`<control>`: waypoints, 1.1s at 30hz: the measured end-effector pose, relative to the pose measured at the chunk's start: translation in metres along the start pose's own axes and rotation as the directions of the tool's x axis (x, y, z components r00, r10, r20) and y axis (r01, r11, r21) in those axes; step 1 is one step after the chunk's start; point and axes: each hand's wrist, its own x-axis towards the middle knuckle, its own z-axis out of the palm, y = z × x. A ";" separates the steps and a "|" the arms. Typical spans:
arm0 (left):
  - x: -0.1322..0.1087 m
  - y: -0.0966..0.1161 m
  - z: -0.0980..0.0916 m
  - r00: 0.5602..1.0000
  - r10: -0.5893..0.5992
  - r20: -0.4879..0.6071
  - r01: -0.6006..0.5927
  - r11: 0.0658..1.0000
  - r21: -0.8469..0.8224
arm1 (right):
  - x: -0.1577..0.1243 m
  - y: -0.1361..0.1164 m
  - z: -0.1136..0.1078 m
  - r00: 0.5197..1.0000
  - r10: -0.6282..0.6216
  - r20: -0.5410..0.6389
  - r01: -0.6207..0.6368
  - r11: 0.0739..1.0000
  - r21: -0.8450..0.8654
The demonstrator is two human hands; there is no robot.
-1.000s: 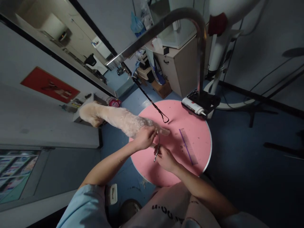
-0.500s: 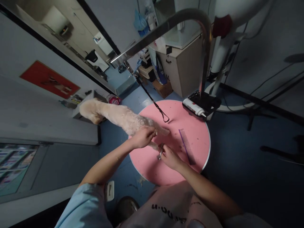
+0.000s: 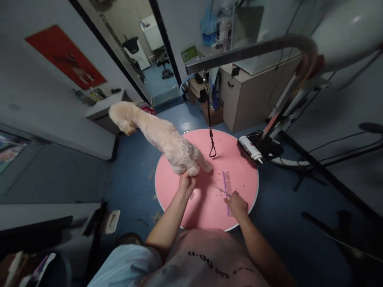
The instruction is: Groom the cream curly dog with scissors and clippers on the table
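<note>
A pale, close-clipped dog point(image 3: 163, 135) stands on a round pink grooming table point(image 3: 206, 215), its rear toward me and its head beyond the table's left edge. My left hand point(image 3: 187, 183) is closed at the dog's rear, apparently round a hind leg; the fingertips are partly hidden. Over the table's right side, my right hand point(image 3: 237, 204) is closed on scissors point(image 3: 222, 190), whose blades point left, away from the dog. A purple-backed comb point(image 3: 226, 181) lies on the table, partly beneath that hand and the scissors. Small hair clippings are scattered near the blades.
A metal grooming arm point(image 3: 251, 50) reaches over the table, with a black loop leash point(image 3: 212, 147) hanging from it. A white bottle point(image 3: 250, 149) lies on a black tray at the right rim. Cabinets point(image 3: 248, 99) stand behind.
My right hand has moved right with the scissors, away from the dog's leg to above the comb. My left hand has shifted lower at the dog's rear. The view has turned.
</note>
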 end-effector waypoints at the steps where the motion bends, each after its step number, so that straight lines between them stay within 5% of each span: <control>1: 0.002 0.000 0.006 1.000 -0.001 -0.010 0.001 0.998 -0.069 | 0.001 0.002 -0.001 1.000 0.004 -0.005 -0.004 1.000 -0.004; 7: -0.004 0.009 0.007 0.996 -0.082 0.025 0.086 0.967 -0.239 | 0.002 0.021 -0.009 0.998 -0.057 -0.004 0.057 0.998 0.030; 15: -0.015 0.012 0.011 0.981 -0.176 0.077 0.192 0.918 -0.348 | -0.016 0.035 -0.051 0.907 -0.416 -0.062 0.419 0.882 0.217; 21: -0.016 0.010 0.018 0.965 -0.157 0.209 0.231 0.888 -0.398 | -0.016 -0.026 -0.140 0.636 -0.667 -0.388 0.756 0.439 0.485; 24: -0.015 0.009 0.018 0.959 -0.149 0.241 0.236 0.889 -0.392 | -0.003 -0.074 -0.174 0.466 -0.821 -0.330 0.861 0.334 0.385; 26: -0.015 0.008 0.017 0.960 -0.124 0.251 0.217 0.896 -0.388 | 0.005 -0.097 -0.184 0.415 -0.888 -0.197 0.845 0.295 0.447; 28: -0.015 0.008 0.017 0.969 -0.110 0.220 0.194 0.891 -0.410 | 0.010 -0.109 -0.182 0.463 -0.876 -0.135 0.736 0.295 0.609; 31: -0.016 0.009 0.018 0.980 -0.114 0.164 0.176 0.885 -0.432 | 0.010 -0.114 -0.165 0.596 -0.773 -0.217 0.641 0.294 0.709; 33: -0.016 0.010 0.021 0.980 -0.106 0.170 0.170 0.892 -0.420 | 0.008 -0.114 -0.155 0.577 -0.789 -0.212 0.659 0.297 0.691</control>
